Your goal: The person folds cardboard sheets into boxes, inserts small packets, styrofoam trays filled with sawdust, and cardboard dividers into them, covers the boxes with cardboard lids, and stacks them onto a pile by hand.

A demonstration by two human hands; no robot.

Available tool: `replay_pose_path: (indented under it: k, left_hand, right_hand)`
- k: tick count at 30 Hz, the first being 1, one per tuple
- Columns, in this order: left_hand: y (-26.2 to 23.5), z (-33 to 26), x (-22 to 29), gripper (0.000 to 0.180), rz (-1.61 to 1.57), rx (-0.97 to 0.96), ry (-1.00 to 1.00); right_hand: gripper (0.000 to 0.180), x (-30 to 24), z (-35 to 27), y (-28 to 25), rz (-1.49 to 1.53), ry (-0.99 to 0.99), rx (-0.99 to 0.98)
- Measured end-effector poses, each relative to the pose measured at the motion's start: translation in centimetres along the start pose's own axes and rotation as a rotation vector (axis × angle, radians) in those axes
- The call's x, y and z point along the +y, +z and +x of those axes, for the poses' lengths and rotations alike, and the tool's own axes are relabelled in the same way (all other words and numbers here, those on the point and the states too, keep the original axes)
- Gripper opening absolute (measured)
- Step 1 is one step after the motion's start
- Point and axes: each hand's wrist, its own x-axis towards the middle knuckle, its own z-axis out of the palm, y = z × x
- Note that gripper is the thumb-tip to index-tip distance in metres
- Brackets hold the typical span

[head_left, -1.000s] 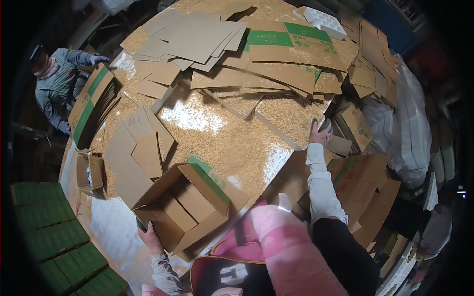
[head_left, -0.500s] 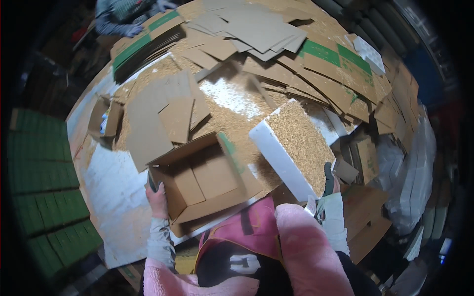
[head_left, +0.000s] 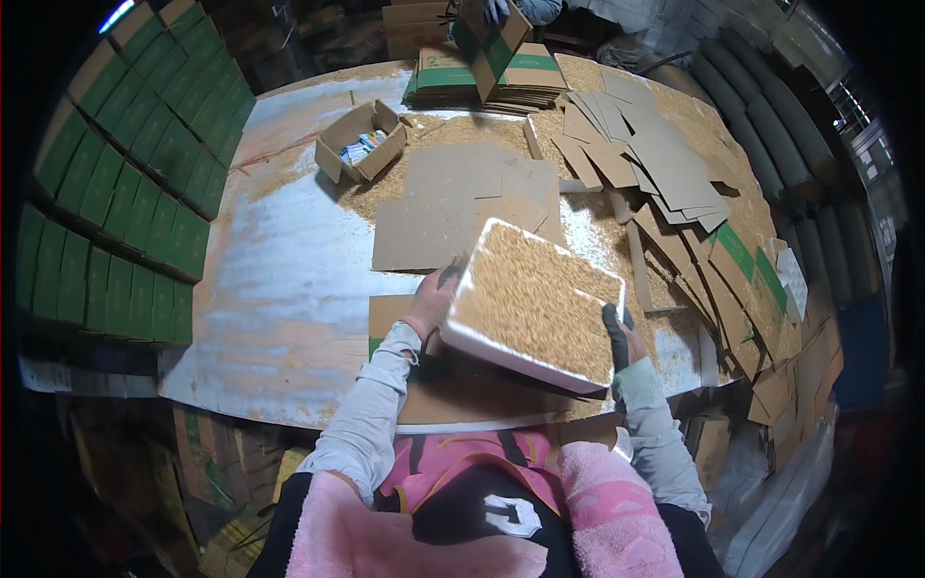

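Note:
A white foam box (head_left: 511,361), full to the rim with loose tan shavings or husk-like material (head_left: 540,299), is held in the air between my two hands. It tilts slightly, and its contents are blurred. My left hand (head_left: 430,306) grips the box's left side, the fingers partly hidden behind it. On its right side, my right hand (head_left: 624,337) has a dark-gloved thumb over the rim. Beneath the foam box lies a brown cardboard box (head_left: 472,400) at the table's near edge, mostly covered from sight.
Flat cardboard sheets (head_left: 419,231) lie mid-table; more cardboard (head_left: 674,173) is heaped right. A small open carton (head_left: 381,164) holds colourful packets. Green-sided boxes (head_left: 106,222) are stacked at left. Across the table, a person's gloved hand (head_left: 496,10) holds folded cardboard.
My left hand has let go of the cardboard box and taken the foam box's left side. The foam box has moved left over the cardboard box. My view has turned left.

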Motion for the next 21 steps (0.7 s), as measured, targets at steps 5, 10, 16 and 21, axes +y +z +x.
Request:
replay_pose_path:
  k: [5,10,16,21]
  left_hand:
    - [3.9,-1.4,5.4,0.044,0.185,0.101,0.163]
    - [3.7,-4.2,8.3,0.041,0.388,0.08,-0.055]
    - [-3.5,11.7,10.6,0.038,0.531,0.282,0.21]
    - [-15.0,23.7,9.1,0.041,1.374,0.577,0.025]
  right_hand:
    - [0.06,2.1,-0.5,-3.1,-0.47,-0.171,0.091]
    - [0.058,-3.6,0.6,7.5,-1.516,-1.045,0.084]
    - [0.062,-6.2,18.9,11.9,-1.922,-0.273,-0.105]
    - [0.055,0.1,23.1,14.4,-1.957,0.041,-0.335]
